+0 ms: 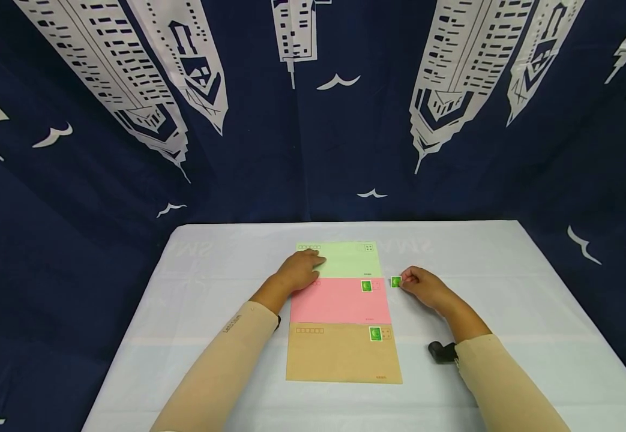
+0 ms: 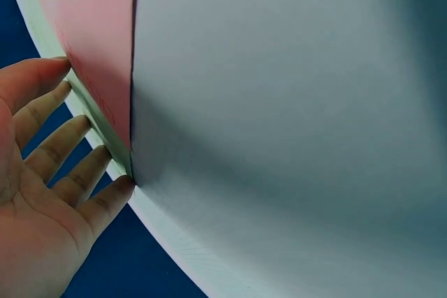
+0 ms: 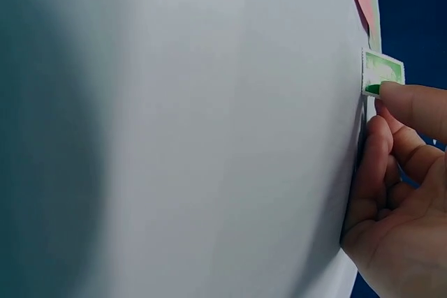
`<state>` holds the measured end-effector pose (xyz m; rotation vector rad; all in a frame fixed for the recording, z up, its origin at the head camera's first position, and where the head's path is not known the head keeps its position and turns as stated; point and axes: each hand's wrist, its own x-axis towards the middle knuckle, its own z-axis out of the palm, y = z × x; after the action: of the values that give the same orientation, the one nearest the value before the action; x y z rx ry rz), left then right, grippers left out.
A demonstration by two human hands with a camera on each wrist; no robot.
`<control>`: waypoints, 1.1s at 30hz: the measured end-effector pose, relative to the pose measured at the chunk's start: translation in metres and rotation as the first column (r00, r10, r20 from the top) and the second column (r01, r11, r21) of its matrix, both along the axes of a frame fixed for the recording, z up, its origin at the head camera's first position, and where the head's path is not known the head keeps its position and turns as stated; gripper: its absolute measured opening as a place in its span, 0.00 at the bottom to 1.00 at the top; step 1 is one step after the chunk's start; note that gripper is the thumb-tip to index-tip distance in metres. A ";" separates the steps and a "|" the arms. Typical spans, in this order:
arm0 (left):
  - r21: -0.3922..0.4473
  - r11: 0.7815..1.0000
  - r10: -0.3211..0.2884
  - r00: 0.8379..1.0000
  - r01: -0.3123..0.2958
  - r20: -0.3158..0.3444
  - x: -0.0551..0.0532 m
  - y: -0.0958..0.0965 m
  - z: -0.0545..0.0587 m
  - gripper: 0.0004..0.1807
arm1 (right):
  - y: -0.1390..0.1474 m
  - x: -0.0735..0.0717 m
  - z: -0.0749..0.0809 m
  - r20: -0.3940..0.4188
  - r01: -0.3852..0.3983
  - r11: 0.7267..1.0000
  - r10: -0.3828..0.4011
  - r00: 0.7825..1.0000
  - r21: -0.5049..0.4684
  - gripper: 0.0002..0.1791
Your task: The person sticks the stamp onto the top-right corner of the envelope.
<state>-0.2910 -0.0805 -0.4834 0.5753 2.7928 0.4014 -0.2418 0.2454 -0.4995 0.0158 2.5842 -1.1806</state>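
At envelopes, hands, one pinching stamp

A navy fabric backdrop with upside-down white skyscrapers spans ten to two o'clock, behind a white table at six.

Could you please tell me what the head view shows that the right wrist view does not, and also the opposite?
Only the head view shows the left hand, the brown envelope with its stamp, and the white building pattern.

Only the right wrist view shows the palm side of the right hand.

Both show that hand pinching the held stamp, plus the pink envelope and white tabletop.
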 end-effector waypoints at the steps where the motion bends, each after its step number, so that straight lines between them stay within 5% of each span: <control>1: -0.004 1.000 -0.001 1.000 0.001 0.001 0.000 0.000 0.000 0.26 | 0.000 0.000 0.000 0.007 0.001 1.000 -0.001 1.000 -0.001 0.10; 12: -0.021 1.000 -0.014 1.000 0.014 0.022 0.001 0.001 0.002 0.26 | 0.006 -0.004 0.003 0.068 0.055 0.997 -0.052 0.996 -0.055 0.13; 33: 0.027 0.999 -0.030 0.999 0.030 0.018 0.001 -0.001 0.005 0.26 | -0.001 -0.016 0.012 0.001 0.080 0.975 -0.082 0.997 -0.208 0.13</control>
<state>-0.2902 -0.0810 -0.4789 0.6156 2.7614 0.4363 -0.2573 0.2441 -0.4874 0.0724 2.4732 -1.4780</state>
